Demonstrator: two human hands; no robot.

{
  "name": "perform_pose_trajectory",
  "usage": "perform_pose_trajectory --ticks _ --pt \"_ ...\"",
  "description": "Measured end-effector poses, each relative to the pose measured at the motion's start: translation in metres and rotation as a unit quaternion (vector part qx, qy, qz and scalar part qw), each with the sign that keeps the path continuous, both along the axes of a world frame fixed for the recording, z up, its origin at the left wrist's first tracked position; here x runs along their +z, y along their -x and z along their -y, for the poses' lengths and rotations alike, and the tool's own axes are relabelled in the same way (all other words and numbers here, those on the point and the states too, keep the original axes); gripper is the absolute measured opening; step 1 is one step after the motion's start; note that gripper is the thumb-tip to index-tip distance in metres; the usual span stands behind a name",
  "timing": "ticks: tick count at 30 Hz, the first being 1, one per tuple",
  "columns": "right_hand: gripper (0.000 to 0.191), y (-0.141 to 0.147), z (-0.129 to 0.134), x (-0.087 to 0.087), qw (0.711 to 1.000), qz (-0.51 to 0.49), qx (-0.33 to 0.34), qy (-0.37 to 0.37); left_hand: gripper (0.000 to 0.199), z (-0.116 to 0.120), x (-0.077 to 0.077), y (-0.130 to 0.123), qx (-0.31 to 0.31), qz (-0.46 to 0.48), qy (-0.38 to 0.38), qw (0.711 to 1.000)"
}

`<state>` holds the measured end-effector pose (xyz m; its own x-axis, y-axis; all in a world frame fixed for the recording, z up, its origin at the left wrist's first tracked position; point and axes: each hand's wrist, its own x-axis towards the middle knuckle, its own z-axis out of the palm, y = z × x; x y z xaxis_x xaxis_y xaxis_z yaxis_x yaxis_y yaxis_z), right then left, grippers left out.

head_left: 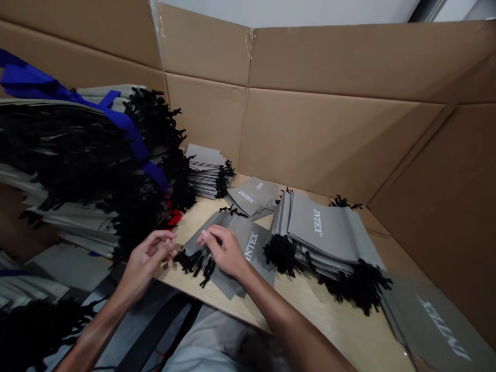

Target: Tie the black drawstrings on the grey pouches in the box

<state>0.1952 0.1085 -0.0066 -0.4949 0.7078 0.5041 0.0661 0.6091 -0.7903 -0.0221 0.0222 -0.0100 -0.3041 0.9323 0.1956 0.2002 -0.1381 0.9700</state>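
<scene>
The front drawstring pouches (228,227) lay fanned on the bench (302,305) beneath the right hand (225,250), less squared than the right-hand stack (321,222); how much was finished or left could not be told. Their long axis ran outward from the near edge, leaning right; black cords (194,263) pointed nearward, others away. The left hand (149,258) was loosely curled, seemingly empty, beside them; the right's thumb and forefinger nearly met, any pinched cord indiscernible.
</scene>
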Motion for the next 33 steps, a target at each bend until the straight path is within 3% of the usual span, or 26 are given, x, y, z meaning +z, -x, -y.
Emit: perform_pose_trajectory --ticks 9,20,33 --pt "0.023 0.001 0.006 0.001 0.999 0.012 0.019 0.027 0.054 -0.003 0.003 -0.005 -0.016 -0.002 -0.003 1.0" --pt "0.051 0.0 0.0 -0.008 0.992 -0.052 0.021 0.11 0.048 0.004 0.003 -0.001 -0.037 -0.064 0.007 0.997" --pt "0.055 -0.002 0.0 -0.007 0.989 -0.075 -0.032 0.12 0.04 0.004 0.004 -0.003 -0.02 -0.168 0.008 0.986"
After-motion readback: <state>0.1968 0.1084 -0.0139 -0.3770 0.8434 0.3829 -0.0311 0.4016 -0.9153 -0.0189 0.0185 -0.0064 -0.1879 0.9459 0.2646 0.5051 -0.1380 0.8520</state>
